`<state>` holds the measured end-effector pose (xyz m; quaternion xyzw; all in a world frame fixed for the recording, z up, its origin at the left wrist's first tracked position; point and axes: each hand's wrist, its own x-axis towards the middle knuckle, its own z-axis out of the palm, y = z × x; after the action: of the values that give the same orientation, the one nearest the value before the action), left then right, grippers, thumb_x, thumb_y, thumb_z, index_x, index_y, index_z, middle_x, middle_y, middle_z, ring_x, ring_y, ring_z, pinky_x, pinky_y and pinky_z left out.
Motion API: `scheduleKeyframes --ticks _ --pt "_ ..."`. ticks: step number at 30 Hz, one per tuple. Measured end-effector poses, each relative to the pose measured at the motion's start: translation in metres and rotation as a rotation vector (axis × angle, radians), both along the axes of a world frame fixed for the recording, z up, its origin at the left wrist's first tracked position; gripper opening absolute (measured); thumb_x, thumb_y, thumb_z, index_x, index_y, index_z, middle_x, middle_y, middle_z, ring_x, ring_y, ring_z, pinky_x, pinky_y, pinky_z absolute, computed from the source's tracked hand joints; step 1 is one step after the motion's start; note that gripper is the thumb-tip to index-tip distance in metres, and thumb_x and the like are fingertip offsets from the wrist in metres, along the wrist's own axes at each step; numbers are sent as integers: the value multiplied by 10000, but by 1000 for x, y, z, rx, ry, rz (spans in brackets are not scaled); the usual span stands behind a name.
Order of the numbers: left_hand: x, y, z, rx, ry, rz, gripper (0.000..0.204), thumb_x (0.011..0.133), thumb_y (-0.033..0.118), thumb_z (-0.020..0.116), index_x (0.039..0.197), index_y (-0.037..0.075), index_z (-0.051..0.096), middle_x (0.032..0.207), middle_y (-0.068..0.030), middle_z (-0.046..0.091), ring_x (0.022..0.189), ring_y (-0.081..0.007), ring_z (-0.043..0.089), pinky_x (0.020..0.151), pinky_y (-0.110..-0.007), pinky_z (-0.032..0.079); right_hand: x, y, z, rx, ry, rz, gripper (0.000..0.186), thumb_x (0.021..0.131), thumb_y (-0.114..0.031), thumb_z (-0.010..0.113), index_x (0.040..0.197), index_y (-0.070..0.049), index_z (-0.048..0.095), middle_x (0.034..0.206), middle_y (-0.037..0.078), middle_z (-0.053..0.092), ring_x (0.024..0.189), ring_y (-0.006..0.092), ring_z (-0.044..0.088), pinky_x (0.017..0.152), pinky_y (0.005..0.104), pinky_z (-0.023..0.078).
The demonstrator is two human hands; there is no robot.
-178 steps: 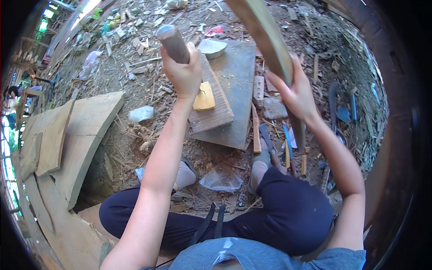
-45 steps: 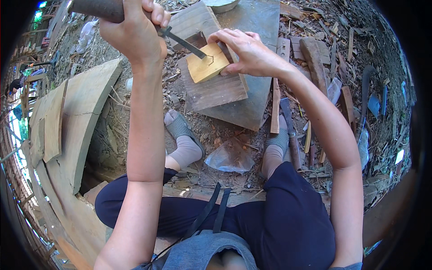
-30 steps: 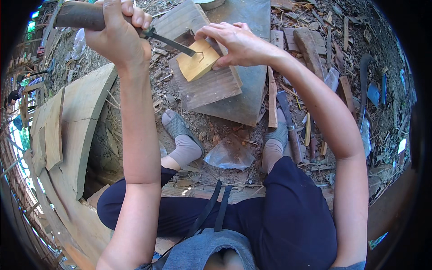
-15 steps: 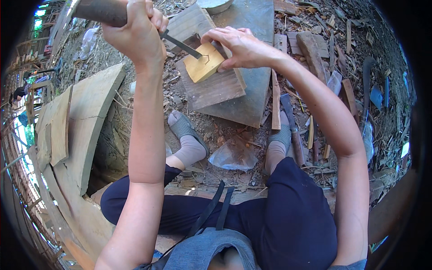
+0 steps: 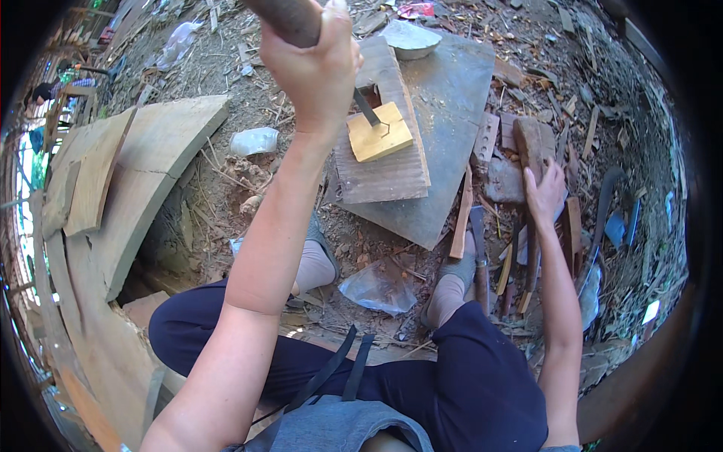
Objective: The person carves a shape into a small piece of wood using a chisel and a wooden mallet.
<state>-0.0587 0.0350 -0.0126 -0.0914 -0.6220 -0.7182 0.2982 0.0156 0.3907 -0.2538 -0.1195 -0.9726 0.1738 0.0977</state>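
My left hand (image 5: 312, 79) is closed around the thick brown handle (image 5: 290, 19) of a chisel, which runs out of the top of the picture. The dark flat chisel blade (image 5: 366, 107) slants down onto a small yellow wooden block (image 5: 380, 134), its tip beside an angular line marked on the top face. Under the block lies a ridged grey-brown board (image 5: 384, 177). Off to the right, my right hand (image 5: 544, 194) is at the lower end of a thick brown piece of wood (image 5: 533, 142), thumb and fingers apart. Its palm side is hidden.
The board rests on a grey slab (image 5: 456, 143) with a pale stone-like piece (image 5: 410, 38) at its far end. A long-bladed tool (image 5: 479, 260) and wood strips lie by my right foot. Big curved planks (image 5: 162, 162) lean at left. A plastic bag (image 5: 379, 288) lies between my feet.
My right hand has let go of the yellow block and moved right to the thick piece of wood. My left hand still holds the chisel against the block. The view has shifted.
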Motion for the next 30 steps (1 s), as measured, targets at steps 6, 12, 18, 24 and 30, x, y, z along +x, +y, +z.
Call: scheduleKeyframes --ticks 6,12,18,24,30 --pt "-3 -7 -4 -26 24 -6 229 909 10 585 766 76 419 590 -23 460 403 -73 423 365 -241 323 24 10 -26 -45 -168 -51 735 828 -320 709 1433 -71 376 1333 188 481 1266 380 445 1034 514 365" --pt "2 -1 -2 30 -6 54 217 908 7 587 783 78 424 591 -19 464 399 -67 417 361 -241 338 24 13 -27 -20 -158 10 740 813 -296 719 1415 -47 367 1244 252 524 1178 427 505 997 494 403" --pt "-2 -1 -8 -10 2 92 201 912 11 593 808 75 433 604 -19 484 402 -68 434 357 -232 346 30 14 -3 -184 -118 48 694 825 -312 717 1352 27 418 1245 291 536 1189 431 504 1023 449 392" --pt "-4 -8 -12 -104 -48 140 170 827 96 667 878 45 513 647 1 544 532 -95 538 513 -278 438 59 -15 47 -419 -143 53 666 843 -349 697 1325 38 448 1233 284 575 1172 398 561 995 426 422" --pt "0 -1 -17 -99 -64 214 258 813 138 690 987 -13 573 693 -61 625 610 -152 611 592 -317 480 28 -57 177 -478 -139 254 667 803 -316 717 1324 12 460 1154 243 635 1093 325 626 955 410 463"
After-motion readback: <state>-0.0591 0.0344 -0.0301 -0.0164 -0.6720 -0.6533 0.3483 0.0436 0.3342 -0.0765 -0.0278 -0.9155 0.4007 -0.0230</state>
